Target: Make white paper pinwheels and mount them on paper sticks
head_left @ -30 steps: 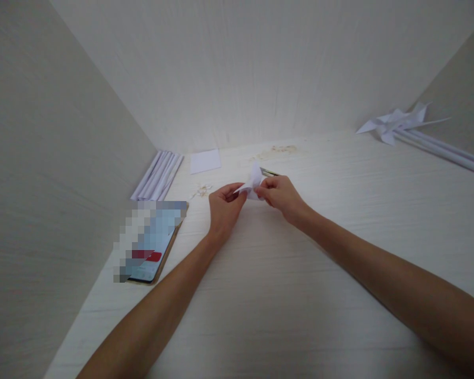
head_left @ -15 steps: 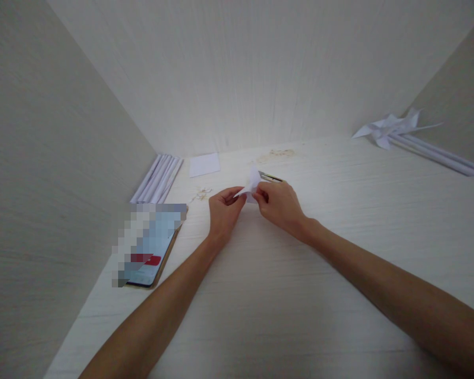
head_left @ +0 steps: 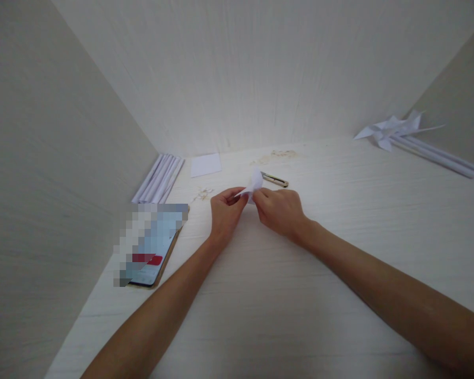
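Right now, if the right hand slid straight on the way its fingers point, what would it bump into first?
The right hand points left at the left hand; the folded paper pinched between them comes first, then probably the left fingers.

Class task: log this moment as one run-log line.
left hand: pinching folded paper | right hand: pinching folded paper | utility knife: on table behind

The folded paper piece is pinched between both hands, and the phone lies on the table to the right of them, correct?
Not quite. Both the left hand and the right hand do pinch the folded paper piece, but the phone lies on the table to the left of them, near the left wall, as the head view shows.
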The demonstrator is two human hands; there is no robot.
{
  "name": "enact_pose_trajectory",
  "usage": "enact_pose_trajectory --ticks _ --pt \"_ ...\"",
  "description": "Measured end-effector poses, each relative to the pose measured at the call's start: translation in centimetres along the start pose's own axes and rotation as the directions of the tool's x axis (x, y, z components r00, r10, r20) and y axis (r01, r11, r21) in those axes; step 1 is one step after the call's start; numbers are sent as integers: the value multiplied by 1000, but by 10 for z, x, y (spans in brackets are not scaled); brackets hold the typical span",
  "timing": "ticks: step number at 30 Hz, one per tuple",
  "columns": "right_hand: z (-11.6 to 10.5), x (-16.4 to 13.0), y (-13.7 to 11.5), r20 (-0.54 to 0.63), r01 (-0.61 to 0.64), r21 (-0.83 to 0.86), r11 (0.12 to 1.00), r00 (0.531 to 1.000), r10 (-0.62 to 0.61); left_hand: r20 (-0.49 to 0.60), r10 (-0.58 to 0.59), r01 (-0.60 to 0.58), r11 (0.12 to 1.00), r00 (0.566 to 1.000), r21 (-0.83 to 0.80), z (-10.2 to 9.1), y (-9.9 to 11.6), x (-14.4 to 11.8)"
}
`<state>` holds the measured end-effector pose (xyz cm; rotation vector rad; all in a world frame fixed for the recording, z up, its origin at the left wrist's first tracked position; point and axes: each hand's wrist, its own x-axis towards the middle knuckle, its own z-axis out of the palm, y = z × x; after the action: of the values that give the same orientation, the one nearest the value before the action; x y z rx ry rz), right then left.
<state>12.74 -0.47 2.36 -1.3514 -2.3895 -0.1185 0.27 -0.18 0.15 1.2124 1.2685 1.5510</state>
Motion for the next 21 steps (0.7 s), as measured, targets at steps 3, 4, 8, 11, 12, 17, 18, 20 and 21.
enact_pose_trajectory --ticks 3,4,8,11,12,17,18,20,21 --pt "2 5 2 -26 -140 119 983 989 144 6 -7 7 1000 1000 8 0 0 0" --pt "3 8 3 -18 -211 217 953 975 220 6 -8 8 1000 1000 8 -1 0 0" --pt "9 19 9 153 -365 620 695 924 349 -4 -7 7 1000 1000 10 -1 -1 0" --pt "12 18 9 86 -313 643 699 936 340 -6 -5 5 1000 1000 11 -1 -1 1" --pt "13 16 9 32 -281 603 747 944 329 -8 -4 4 1000 1000 5 -1 -2 1" --pt "17 10 8 -105 -199 436 878 957 269 4 -3 3 999 1000 -39 1 -1 2" --pt "18 9 8 -114 -201 424 883 955 272 18 -8 9 999 1000 -43 1 -1 2" --pt "20 9 9 -126 -206 395 895 953 275 35 -30 31 999 999 -42 1 -1 2" --pt "20 9 10 -129 -204 374 905 954 269 35 -42 43 998 999 -39 2 -1 2"
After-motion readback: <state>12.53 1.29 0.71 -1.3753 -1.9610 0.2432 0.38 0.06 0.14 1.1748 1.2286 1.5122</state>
